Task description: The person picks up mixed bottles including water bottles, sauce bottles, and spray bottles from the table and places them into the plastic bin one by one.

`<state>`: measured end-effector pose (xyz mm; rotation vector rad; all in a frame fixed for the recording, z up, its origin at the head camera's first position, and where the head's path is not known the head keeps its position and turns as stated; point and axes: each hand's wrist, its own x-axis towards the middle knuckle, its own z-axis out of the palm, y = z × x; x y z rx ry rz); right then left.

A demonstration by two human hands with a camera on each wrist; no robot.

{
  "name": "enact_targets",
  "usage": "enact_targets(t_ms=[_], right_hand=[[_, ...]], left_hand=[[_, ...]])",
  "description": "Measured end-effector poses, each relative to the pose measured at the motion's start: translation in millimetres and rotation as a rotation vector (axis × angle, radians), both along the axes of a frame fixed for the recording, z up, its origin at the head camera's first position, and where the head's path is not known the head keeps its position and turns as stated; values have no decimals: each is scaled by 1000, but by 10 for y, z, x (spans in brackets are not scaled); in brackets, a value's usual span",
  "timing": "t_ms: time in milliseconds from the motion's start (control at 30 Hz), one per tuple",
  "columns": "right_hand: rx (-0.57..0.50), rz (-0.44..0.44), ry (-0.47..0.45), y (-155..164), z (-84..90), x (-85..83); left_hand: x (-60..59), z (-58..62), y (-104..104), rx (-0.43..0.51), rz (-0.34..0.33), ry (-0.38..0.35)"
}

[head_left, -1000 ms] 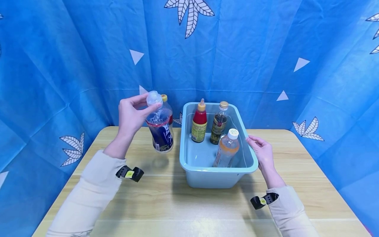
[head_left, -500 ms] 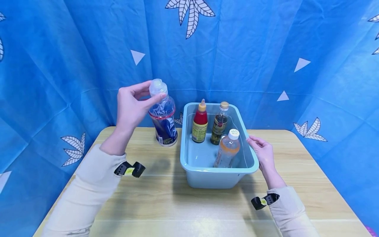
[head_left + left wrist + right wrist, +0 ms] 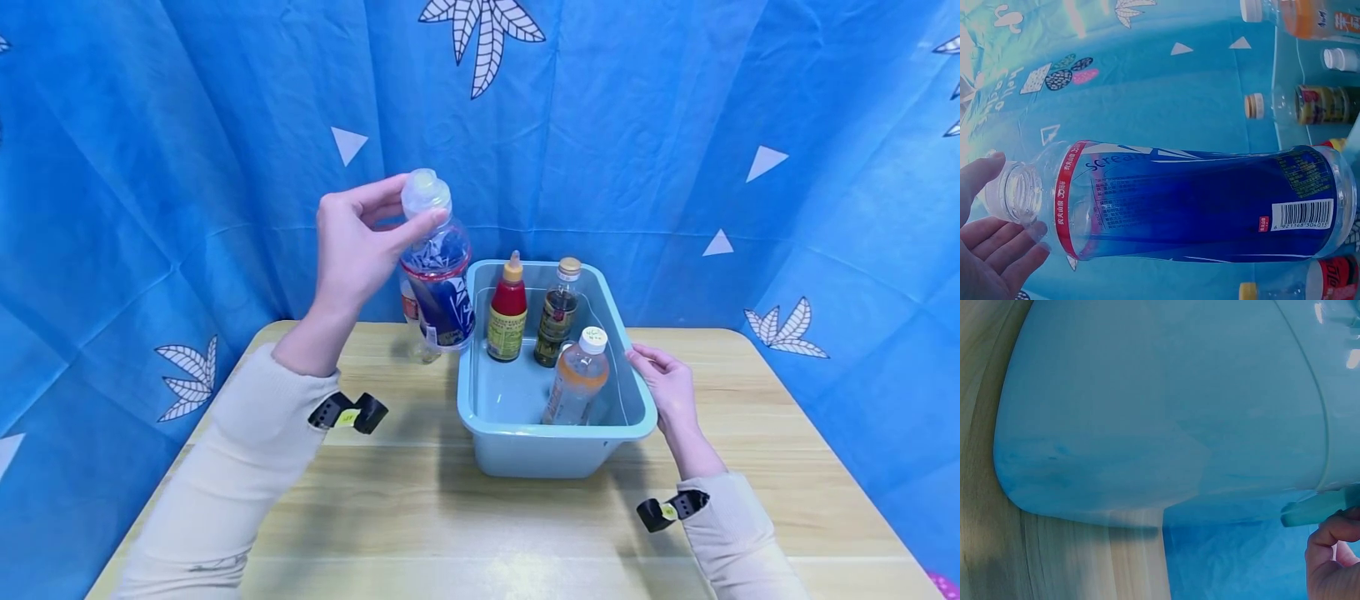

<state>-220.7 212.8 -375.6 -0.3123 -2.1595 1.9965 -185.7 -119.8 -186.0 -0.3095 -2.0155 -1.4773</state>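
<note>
My left hand [image 3: 358, 242] pinches the cap and neck of a plastic drink bottle [image 3: 444, 292], which has a dark blue label and a red band. The bottle hangs above the table, slightly tilted, its base by the left rim of a light blue plastic tub [image 3: 555, 431]. In the left wrist view that bottle [image 3: 1210, 206] lies across the picture, thumb and fingers on either side of its cap. My right hand [image 3: 667, 387] grips the tub's right rim; in the right wrist view the fingers [image 3: 1335, 537] curl at the rim, partly cut off.
Inside the tub stand a red sauce bottle [image 3: 506, 312], a dark bottle with a gold cap [image 3: 557, 317] and a white-capped bottle with an orange band [image 3: 577, 375]. Partly hidden behind the held bottle is a red-labelled bottle [image 3: 408, 304]. A blue curtain hangs behind the wooden table [image 3: 375, 500].
My left hand has raised the blue-labelled bottle and carried it right, from beside the tub to its left rim. The right hand and tub stay in place.
</note>
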Motion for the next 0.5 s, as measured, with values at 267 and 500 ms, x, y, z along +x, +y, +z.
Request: enact_targets(t_ms=[267, 500], right_hand=[[-7, -7, 1, 1, 6, -5], [7, 0, -2, 4, 12, 3]], left_hand=[[-50, 49, 159, 20, -64, 30], [-150, 12, 288, 19, -79, 49]])
